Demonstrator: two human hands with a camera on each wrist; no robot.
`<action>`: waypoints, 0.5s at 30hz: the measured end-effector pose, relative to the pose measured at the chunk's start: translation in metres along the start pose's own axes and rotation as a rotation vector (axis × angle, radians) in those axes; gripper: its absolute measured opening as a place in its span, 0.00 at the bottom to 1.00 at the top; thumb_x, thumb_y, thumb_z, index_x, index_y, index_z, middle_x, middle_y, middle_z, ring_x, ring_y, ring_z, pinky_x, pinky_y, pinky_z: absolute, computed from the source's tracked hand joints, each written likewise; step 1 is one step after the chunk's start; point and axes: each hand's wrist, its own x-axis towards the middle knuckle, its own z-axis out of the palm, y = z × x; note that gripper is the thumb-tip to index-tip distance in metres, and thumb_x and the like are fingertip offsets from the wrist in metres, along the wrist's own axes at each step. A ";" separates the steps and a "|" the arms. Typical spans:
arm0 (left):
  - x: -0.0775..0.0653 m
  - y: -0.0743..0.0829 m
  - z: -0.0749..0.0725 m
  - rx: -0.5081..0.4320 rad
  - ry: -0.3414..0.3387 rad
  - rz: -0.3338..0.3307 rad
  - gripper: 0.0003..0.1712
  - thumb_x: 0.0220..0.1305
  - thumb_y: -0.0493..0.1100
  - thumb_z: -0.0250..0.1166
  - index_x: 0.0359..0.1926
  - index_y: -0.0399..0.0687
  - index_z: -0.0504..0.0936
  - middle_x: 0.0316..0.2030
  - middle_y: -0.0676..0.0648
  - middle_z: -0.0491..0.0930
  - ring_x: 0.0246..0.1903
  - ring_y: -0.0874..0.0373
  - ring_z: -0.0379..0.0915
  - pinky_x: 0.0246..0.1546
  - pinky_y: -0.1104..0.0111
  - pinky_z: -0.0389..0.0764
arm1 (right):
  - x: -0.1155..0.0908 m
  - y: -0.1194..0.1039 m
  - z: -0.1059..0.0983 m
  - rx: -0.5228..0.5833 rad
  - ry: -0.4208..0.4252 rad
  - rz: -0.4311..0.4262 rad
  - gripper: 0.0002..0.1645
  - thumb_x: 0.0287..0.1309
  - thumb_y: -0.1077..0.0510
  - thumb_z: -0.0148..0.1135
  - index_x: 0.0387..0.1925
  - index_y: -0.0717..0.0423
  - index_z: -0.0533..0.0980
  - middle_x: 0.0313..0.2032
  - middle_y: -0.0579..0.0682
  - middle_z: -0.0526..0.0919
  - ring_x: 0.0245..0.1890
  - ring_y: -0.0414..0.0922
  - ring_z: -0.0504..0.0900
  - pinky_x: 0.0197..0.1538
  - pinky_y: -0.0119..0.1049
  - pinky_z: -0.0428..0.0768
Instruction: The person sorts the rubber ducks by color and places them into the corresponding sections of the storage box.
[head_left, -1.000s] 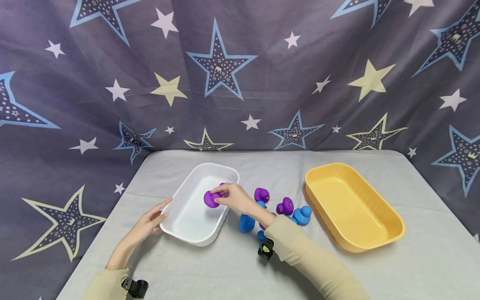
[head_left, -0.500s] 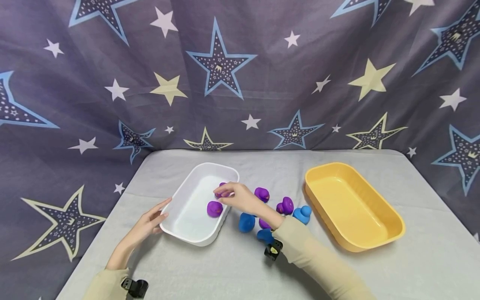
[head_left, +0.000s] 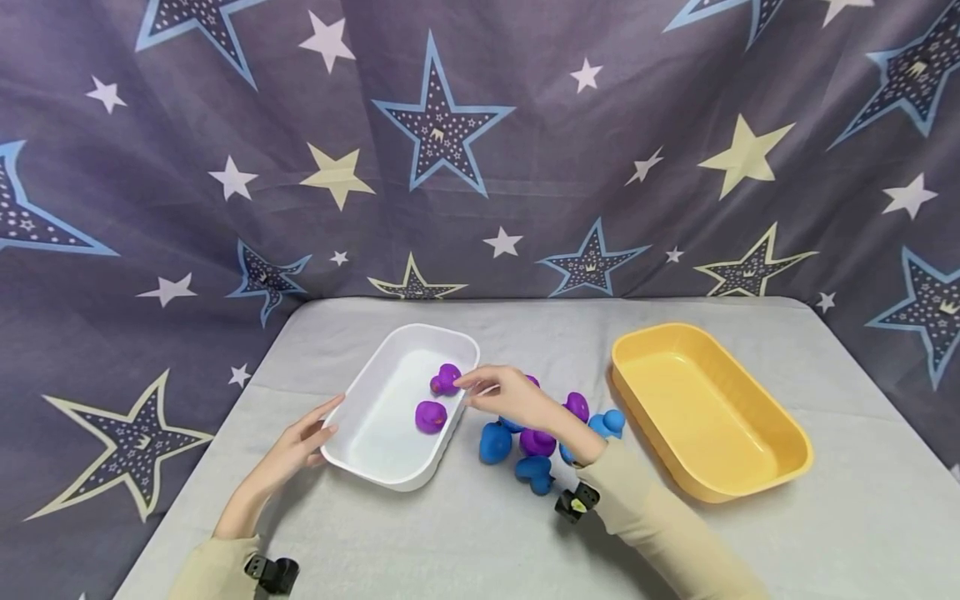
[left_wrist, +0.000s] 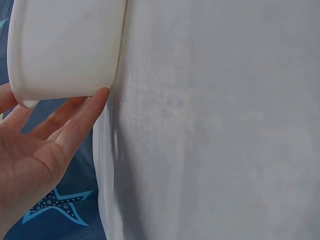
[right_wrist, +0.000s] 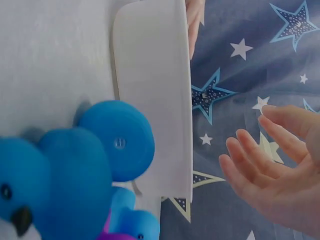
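Note:
Two purple rubber ducks (head_left: 431, 417) lie in the white tub (head_left: 375, 412), near its right wall. My left hand (head_left: 288, 454) rests against the tub's left side, fingers fairly straight; the left wrist view shows the fingertips touching its end wall (left_wrist: 65, 55). Over the tub's right rim hovers my right hand (head_left: 517, 396), holding nothing, its fingers loosely bent and spread in the right wrist view. Below and behind it sits a loose pile of blue ducks (head_left: 496, 442) and purple ducks (head_left: 537, 442), partly hidden by the hand and forearm.
A yellow tub (head_left: 705, 408) with nothing in it stands right of the pile. Both tubs rest on a table with a light grey cloth (head_left: 450, 542). A dark star-patterned curtain (head_left: 517, 167) hangs behind the table.
My right hand has let go of a purple duck inside the white tub and drawn back rightward past the rim. My left hand has stayed in place.

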 end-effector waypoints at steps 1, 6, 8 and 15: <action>0.000 0.000 0.000 0.003 0.002 0.001 0.32 0.65 0.45 0.50 0.66 0.41 0.50 0.59 0.28 0.55 0.44 0.64 0.68 0.41 0.68 0.76 | -0.002 0.001 -0.002 0.002 0.004 0.002 0.17 0.53 0.67 0.54 0.47 0.66 0.74 0.43 0.60 0.78 0.42 0.50 0.76 0.48 0.38 0.74; 0.001 -0.003 -0.001 0.005 0.002 0.032 0.32 0.64 0.47 0.51 0.66 0.45 0.52 0.58 0.28 0.56 0.44 0.63 0.67 0.40 0.68 0.76 | -0.009 0.007 -0.010 -0.020 0.010 -0.004 0.17 0.54 0.66 0.54 0.47 0.67 0.73 0.46 0.60 0.77 0.43 0.51 0.76 0.47 0.38 0.75; 0.001 -0.004 -0.001 0.001 -0.003 0.041 0.33 0.64 0.48 0.51 0.66 0.46 0.52 0.58 0.28 0.56 0.45 0.63 0.68 0.40 0.68 0.76 | -0.012 0.009 -0.013 -0.030 0.010 -0.006 0.18 0.54 0.65 0.55 0.48 0.67 0.73 0.46 0.58 0.77 0.43 0.51 0.76 0.47 0.40 0.74; 0.001 -0.006 -0.001 0.031 0.000 0.042 0.31 0.65 0.47 0.50 0.66 0.48 0.52 0.58 0.29 0.56 0.45 0.66 0.67 0.40 0.68 0.76 | -0.022 0.013 -0.022 -0.054 0.027 -0.005 0.18 0.55 0.62 0.55 0.49 0.64 0.73 0.45 0.57 0.78 0.43 0.51 0.76 0.50 0.46 0.72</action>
